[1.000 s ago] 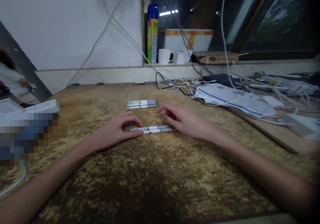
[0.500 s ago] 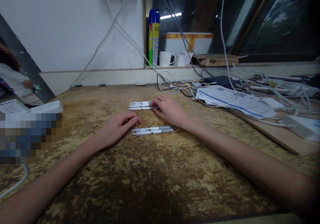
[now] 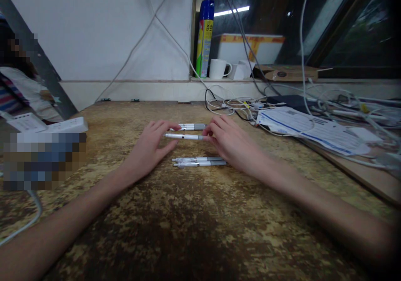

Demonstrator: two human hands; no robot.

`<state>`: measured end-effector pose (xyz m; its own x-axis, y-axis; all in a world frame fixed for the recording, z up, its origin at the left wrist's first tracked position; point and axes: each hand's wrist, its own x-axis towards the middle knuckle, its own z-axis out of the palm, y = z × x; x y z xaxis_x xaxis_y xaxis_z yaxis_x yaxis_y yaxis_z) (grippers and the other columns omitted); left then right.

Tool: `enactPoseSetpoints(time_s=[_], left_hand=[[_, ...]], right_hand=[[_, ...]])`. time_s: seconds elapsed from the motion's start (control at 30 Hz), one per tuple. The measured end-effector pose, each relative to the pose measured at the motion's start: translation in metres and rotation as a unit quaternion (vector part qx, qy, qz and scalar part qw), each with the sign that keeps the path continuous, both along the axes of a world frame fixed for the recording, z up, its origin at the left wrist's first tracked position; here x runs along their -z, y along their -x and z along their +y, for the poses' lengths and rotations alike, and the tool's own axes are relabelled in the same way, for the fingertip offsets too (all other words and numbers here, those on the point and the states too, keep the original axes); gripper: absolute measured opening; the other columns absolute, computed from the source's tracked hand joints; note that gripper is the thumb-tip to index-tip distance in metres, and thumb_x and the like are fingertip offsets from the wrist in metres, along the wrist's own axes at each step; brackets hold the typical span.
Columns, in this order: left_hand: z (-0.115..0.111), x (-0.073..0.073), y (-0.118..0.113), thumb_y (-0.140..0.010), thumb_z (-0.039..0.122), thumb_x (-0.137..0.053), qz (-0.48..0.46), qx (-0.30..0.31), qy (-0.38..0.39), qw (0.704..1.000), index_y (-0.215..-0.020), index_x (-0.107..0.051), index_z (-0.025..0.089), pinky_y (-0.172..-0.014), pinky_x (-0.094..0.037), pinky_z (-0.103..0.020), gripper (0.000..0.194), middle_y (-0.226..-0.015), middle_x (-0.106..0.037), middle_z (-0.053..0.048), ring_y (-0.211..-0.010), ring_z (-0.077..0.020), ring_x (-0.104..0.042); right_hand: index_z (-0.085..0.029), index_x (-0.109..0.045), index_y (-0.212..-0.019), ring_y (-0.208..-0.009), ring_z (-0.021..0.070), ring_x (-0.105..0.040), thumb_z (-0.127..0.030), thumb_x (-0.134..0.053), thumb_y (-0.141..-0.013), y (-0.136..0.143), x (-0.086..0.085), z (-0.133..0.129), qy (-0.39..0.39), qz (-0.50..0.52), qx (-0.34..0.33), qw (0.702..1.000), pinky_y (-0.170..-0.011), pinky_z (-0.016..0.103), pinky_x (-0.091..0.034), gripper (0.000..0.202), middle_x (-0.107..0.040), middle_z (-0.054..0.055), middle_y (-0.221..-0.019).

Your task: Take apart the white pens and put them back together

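Observation:
A white pen (image 3: 184,136) with a grey grip lies crosswise in front of me, apart from the others. My right hand (image 3: 224,136) pinches it by its grey end. My left hand (image 3: 155,141) is open at the pen's other end, thumb and fingers spread to either side of it. Just behind, a group of similar pens (image 3: 189,126) lies side by side, with the left fingertips at its left end. Nearer to me are a few more pens (image 3: 200,162) in a second group on the worn wooden table (image 3: 188,218).
Papers (image 3: 307,130) and tangled cables (image 3: 232,105) cover the right back. A power strip (image 3: 67,125) stands at the left edge, where a person (image 3: 28,88) is partly visible. A spray can (image 3: 205,40) and a white mug (image 3: 219,68) stand on the sill.
My right hand has drawn one pen from the back group toward me. My left hand has moved forward and spread its fingers. The camera view has shifted left.

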<state>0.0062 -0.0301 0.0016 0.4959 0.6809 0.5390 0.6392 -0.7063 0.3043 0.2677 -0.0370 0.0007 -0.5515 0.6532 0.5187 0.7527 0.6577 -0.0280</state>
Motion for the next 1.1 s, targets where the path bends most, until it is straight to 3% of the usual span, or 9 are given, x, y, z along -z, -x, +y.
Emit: enactPoseSetpoints(time_s=[0.1,0.2,0.37,0.5,0.67,0.9,1.0,1.1], left_hand=[[-0.004,-0.001,-0.002,-0.105,0.033,-0.056,0.017,0.007,0.042,0.999,-0.121,-0.065,0.023,-0.099,-0.042,-0.039,0.021,-0.118,-0.072,-0.003,-0.108,-0.0241,-0.064],[-0.009,-0.003,-0.005,-0.107,0.04,-0.052,0.037,0.011,0.052,0.998,-0.118,-0.065,0.023,-0.093,-0.042,-0.038,0.024,-0.111,-0.072,-0.003,-0.102,-0.0237,-0.064],[-0.013,-0.006,-0.007,-0.111,0.036,-0.038,0.081,0.022,0.005,0.996,-0.101,-0.063,0.017,-0.086,-0.042,-0.036,0.033,-0.105,-0.066,-0.009,-0.099,-0.0245,-0.061],[-0.015,-0.006,-0.007,-0.11,0.035,-0.038,0.1,0.006,0.006,0.995,-0.09,-0.059,0.019,-0.08,-0.039,-0.036,0.033,-0.091,-0.067,-0.005,-0.086,-0.0231,-0.058],[-0.02,-0.01,-0.008,-0.108,0.04,-0.041,0.059,-0.015,0.098,0.993,-0.078,-0.058,0.02,-0.068,-0.034,-0.033,0.04,-0.073,-0.063,-0.001,-0.072,-0.0203,-0.056],[-0.018,-0.009,-0.009,-0.106,0.056,-0.037,0.0,-0.021,0.207,0.978,-0.067,-0.049,0.02,-0.059,-0.031,-0.031,0.055,-0.065,-0.056,0.001,-0.062,-0.0165,-0.049],[-0.017,-0.01,-0.009,-0.107,0.053,-0.038,0.0,-0.009,0.195,0.981,-0.071,-0.056,0.019,-0.061,-0.033,-0.03,0.052,-0.064,-0.055,0.001,-0.062,-0.0161,-0.05],[-0.018,-0.013,-0.009,-0.107,0.049,-0.041,-0.006,0.001,0.175,0.985,-0.089,-0.068,0.02,-0.061,-0.034,-0.029,0.044,-0.066,-0.057,0.002,-0.063,-0.0163,-0.052]], right_hand=[[-0.014,-0.061,-0.107,-0.105,0.0304,-0.057,-0.023,-0.044,-0.107,0.0,0.002,-0.01,0.003,0.01,0.017,1.0,-0.093,0.043,-0.045,0.02,-0.065,0.016,-0.107],[-0.013,-0.057,-0.113,-0.092,0.0262,-0.061,-0.018,-0.041,-0.106,0.001,0.003,-0.015,0.058,0.017,0.024,0.998,-0.083,0.039,-0.046,0.018,-0.067,0.014,-0.102],[-0.017,-0.057,-0.102,-0.084,0.0232,-0.061,-0.022,-0.036,-0.109,0.004,0.004,-0.022,0.097,0.005,0.013,0.995,-0.077,0.035,-0.042,0.022,-0.068,0.011,-0.096],[-0.018,-0.057,-0.096,-0.078,0.0225,-0.057,-0.017,-0.04,-0.106,0.006,0.003,-0.027,0.05,-0.024,0.029,0.998,-0.075,0.034,-0.038,0.02,-0.066,0.007,-0.087],[-0.016,-0.059,-0.097,-0.081,0.024,-0.057,-0.004,-0.043,-0.1,0.009,0.0,-0.033,-0.034,-0.058,0.042,0.997,-0.078,0.035,-0.037,0.02,-0.065,0.008,-0.085],[-0.015,-0.061,-0.098,-0.085,0.0263,-0.057,-0.003,-0.041,-0.102,0.01,-0.004,-0.035,-0.084,-0.096,0.033,0.991,-0.078,0.038,-0.036,0.024,-0.067,0.009,-0.088],[-0.015,-0.061,-0.1,-0.089,0.0266,-0.058,-0.011,-0.041,-0.106,0.005,-0.006,-0.03,-0.084,-0.089,0.014,0.992,-0.08,0.038,-0.038,0.021,-0.068,0.01,-0.092],[-0.016,-0.06,-0.104,-0.095,0.0272,-0.059,-0.018,-0.044,-0.107,0.001,-0.006,-0.026,-0.062,-0.048,0.007,0.997,-0.083,0.038,-0.041,0.016,-0.068,0.011,-0.1]])
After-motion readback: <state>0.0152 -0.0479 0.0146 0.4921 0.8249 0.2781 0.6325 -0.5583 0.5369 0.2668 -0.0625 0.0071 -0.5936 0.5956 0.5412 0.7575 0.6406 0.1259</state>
